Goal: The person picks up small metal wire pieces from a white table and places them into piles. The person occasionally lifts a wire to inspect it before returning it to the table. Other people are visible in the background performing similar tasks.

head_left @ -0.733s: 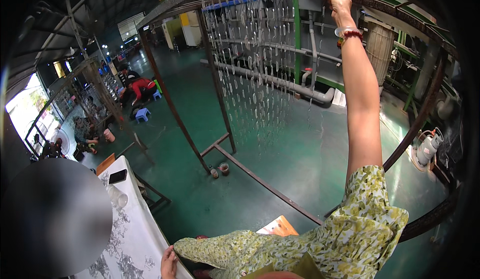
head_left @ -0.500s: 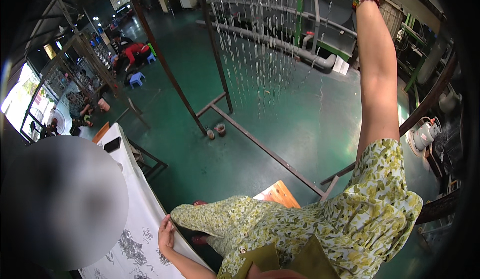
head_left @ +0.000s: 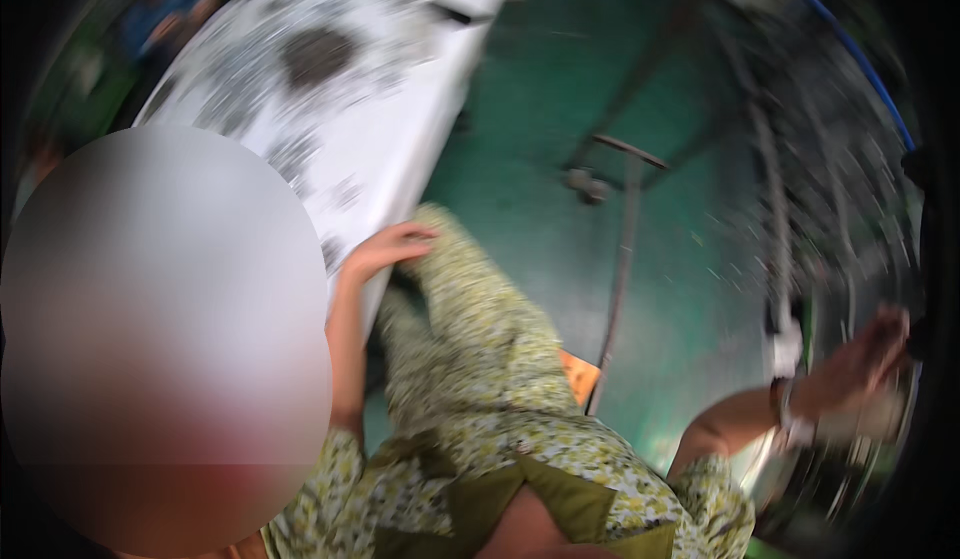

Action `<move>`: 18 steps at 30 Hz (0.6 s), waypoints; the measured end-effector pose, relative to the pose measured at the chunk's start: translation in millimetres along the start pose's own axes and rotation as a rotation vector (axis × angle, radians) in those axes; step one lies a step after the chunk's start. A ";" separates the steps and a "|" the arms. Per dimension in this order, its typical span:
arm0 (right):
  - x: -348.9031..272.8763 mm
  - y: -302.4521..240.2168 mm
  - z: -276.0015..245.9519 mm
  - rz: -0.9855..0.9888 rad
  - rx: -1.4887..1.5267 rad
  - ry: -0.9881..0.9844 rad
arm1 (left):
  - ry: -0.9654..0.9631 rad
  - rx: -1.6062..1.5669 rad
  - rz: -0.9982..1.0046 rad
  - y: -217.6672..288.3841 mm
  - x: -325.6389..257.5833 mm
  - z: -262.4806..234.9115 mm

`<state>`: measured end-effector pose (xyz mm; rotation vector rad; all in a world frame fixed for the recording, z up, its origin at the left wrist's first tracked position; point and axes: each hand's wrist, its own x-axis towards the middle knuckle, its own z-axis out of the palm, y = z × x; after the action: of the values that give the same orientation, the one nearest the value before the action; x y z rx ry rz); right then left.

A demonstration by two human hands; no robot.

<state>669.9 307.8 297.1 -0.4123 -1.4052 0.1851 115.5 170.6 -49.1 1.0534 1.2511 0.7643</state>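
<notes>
My left hand (head_left: 390,247) rests at the edge of the white-topped table (head_left: 400,129), beside my knee. Its fingers stretch out over the patterned trouser leg and hold nothing. Out at the far right is my right hand (head_left: 870,354), with a bracelet at its wrist. Motion smears its fingers, so their grip is unclear. Small dark pieces (head_left: 315,57) lie scattered and heaped on the tabletop. Toward its far right corner lies a black phone (head_left: 452,13).
A dark metal frame has its floor bar (head_left: 622,269) ahead of me, with small containers (head_left: 588,187) by its foot. Beside my leg is a wooden seat (head_left: 580,374). A person in blue (head_left: 170,19) is beyond the table. A large blurred patch covers the left.
My view has swung left, showing more of the table. My right arm has come down from overhead to the right side. My left hand remains by the table edge and knee.
</notes>
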 end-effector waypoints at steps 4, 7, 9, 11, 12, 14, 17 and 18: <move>-103.9 5.5 112.2 0.229 0.543 -0.305 | -0.075 0.237 -0.028 21.7 -63.5 25.9; -127.9 23.0 190.2 0.357 0.629 -0.412 | 0.254 0.397 -0.043 14.1 -116.7 29.8; -139.7 16.3 241.4 0.428 0.660 -0.435 | 0.593 0.375 -0.038 1.4 -147.8 23.7; -146.9 24.5 271.2 0.411 0.806 -0.580 | 1.030 0.263 -0.110 -20.2 -181.3 12.5; -152.8 18.8 285.0 0.424 0.768 -0.576 | 1.255 0.337 -0.150 -25.2 -194.0 5.2; -157.7 23.4 305.8 0.423 0.776 -0.640 | 1.517 0.326 -0.206 -24.9 -211.4 -17.0; -162.8 29.0 332.0 0.437 0.753 -0.739 | 1.676 0.404 -0.197 -20.8 -215.0 -57.0; -164.4 31.3 339.9 0.438 0.744 -0.781 | 1.706 0.458 -0.176 -22.0 -213.3 -71.3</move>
<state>313.5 334.0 171.3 0.0040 -1.8447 1.2925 3.9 -16.7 10.0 0.4088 3.0053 1.3078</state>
